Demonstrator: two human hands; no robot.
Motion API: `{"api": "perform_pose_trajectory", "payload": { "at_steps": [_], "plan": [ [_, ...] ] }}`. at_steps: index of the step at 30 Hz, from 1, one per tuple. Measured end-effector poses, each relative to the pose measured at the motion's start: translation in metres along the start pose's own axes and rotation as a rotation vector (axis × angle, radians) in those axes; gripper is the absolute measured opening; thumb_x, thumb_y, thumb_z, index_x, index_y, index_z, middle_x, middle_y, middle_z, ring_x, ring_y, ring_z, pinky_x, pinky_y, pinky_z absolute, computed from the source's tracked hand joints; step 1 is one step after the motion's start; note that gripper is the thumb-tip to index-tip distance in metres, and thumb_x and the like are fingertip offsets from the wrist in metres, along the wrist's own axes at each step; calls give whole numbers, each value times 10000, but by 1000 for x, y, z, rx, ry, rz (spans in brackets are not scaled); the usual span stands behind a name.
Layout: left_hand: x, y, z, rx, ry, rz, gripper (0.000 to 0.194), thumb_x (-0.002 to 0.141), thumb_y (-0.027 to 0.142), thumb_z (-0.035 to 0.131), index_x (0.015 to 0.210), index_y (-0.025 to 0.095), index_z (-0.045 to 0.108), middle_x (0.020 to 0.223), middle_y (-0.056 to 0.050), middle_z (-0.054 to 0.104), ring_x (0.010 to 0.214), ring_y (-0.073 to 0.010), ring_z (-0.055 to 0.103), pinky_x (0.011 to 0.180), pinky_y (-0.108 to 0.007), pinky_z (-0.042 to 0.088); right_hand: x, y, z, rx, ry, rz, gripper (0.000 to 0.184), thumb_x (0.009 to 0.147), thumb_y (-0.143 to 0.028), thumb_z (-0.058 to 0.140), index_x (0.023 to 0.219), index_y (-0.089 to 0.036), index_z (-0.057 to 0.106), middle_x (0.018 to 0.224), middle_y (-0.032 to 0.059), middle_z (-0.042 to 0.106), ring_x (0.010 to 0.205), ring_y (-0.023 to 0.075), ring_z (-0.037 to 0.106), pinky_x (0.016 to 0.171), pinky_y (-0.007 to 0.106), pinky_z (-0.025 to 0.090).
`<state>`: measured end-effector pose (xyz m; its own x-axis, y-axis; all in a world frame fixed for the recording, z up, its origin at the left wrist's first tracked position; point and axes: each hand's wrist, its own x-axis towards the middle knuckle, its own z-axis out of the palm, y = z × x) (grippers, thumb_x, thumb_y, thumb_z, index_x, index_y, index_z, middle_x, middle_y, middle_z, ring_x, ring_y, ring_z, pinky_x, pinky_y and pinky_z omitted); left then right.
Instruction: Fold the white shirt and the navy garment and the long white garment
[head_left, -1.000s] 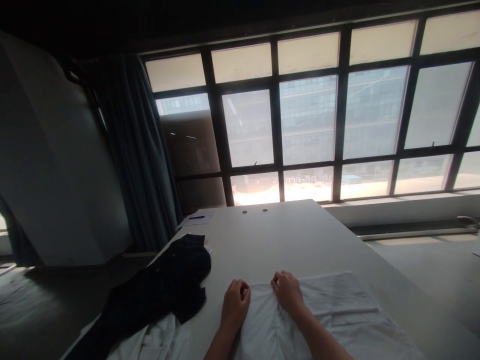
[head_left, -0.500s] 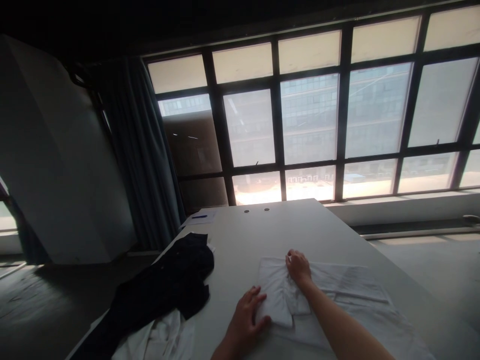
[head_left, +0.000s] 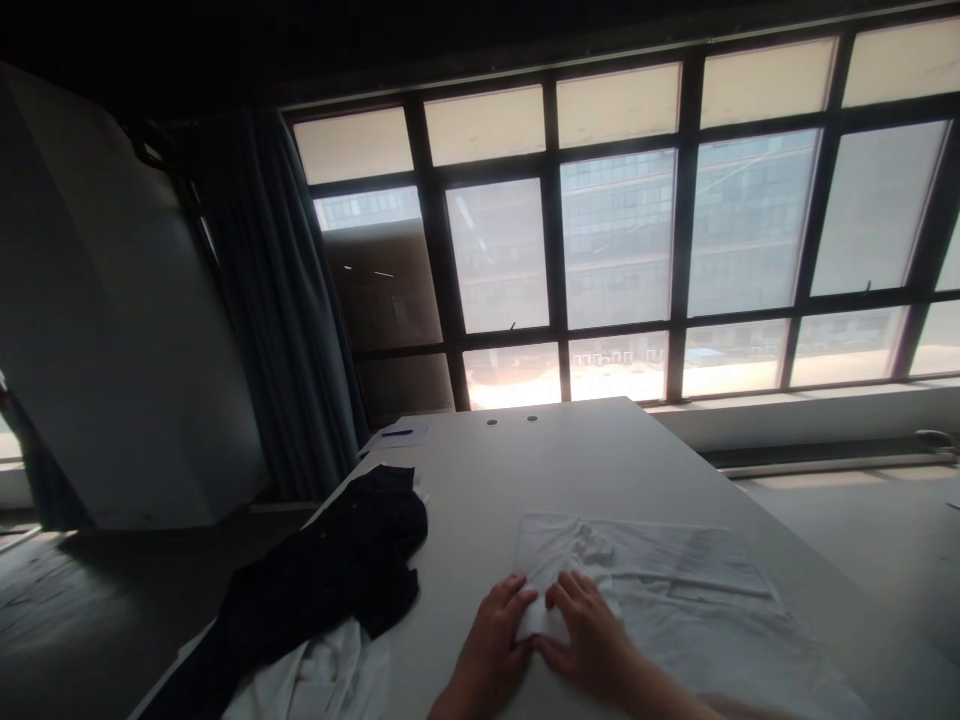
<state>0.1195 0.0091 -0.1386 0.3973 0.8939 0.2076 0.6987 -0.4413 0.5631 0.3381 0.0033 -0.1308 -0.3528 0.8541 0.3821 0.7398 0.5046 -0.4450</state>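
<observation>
A white garment (head_left: 675,590) lies spread on the white table (head_left: 570,460), with a folded flap at its left end. My left hand (head_left: 491,640) rests flat on the near left corner of that flap, fingers stretched out. Close beside it, my right hand (head_left: 589,635) lies on the same fold with fingers extended and slightly spread. Neither hand grips the cloth; both press on it.
A dark garment (head_left: 337,570) is heaped at the table's left edge, over another white cloth (head_left: 315,685). A paper with a blue pen (head_left: 395,434) lies at the far left corner. Two round holes (head_left: 511,420) mark the far end. Windows and a curtain stand behind.
My right hand drew back from the far end of the fold to the near end beside my left hand. A second earlier, both hands pinched the cloth edge and folded it away from me.
</observation>
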Motion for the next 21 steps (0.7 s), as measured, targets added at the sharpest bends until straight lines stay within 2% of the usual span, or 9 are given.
{"api": "perform_pose_trajectory", "payload": {
  "at_steps": [2,3,5,7,9,11,15,21],
  "plan": [
    [1,0,0,16,-11,-9,627,764,193,646,1377,316,607,1545,-53,493,1456,-266,393,1245,-434,293,-19,0,5,-2,-62,-12,568,715,-420,781,1220,-243,589,1278,94,577,1246,310,473,1151,439,302],
    [1,1,1,24,-14,-10,654,744,166,626,1380,314,602,1547,-47,490,1460,-261,383,1249,-431,284,-25,3,6,-11,-82,-13,618,710,-391,777,1271,-243,567,1317,103,558,1279,320,448,1173,455,273],
    [1,2,2,40,-17,2,699,708,126,587,1383,306,597,1543,-44,492,1459,-255,377,1252,-428,274,-29,11,4,-24,-104,-5,582,731,-258,708,1293,-256,558,1327,89,548,1284,302,439,1178,446,266],
    [1,4,3,54,-8,26,735,674,101,562,1381,301,595,1523,-46,507,1440,-256,393,1246,-431,277,-27,18,1,-33,-93,26,544,704,-108,603,1226,-260,586,1270,68,563,1237,268,462,1138,405,311],
    [1,8,3,67,15,47,745,646,90,555,1358,305,607,1484,-53,532,1402,-269,421,1224,-445,298,-25,20,-1,-44,-70,42,543,652,-31,539,1144,-252,604,1213,57,574,1194,247,476,1087,367,349],
    [2,13,2,85,41,51,730,623,82,556,1313,311,631,1428,-64,562,1355,-289,446,1189,-463,326,-24,19,3,-56,-52,29,514,640,2,515,1076,-254,608,1171,41,580,1159,232,487,1043,339,366],
    [4,20,-2,95,33,39,674,595,72,554,1222,290,669,1304,-86,614,1246,-301,502,1112,-458,386,-22,17,10,-107,-49,-35,407,720,45,490,953,-261,624,1066,11,604,1056,200,517,950,302,378],
    [4,20,-6,11,-28,100,672,570,38,502,1170,289,669,1296,-43,637,1215,-238,549,1107,-372,410,-22,28,-7,-188,74,-60,258,790,15,499,805,-215,615,946,40,601,938,203,507,877,324,372]
  ]
}}
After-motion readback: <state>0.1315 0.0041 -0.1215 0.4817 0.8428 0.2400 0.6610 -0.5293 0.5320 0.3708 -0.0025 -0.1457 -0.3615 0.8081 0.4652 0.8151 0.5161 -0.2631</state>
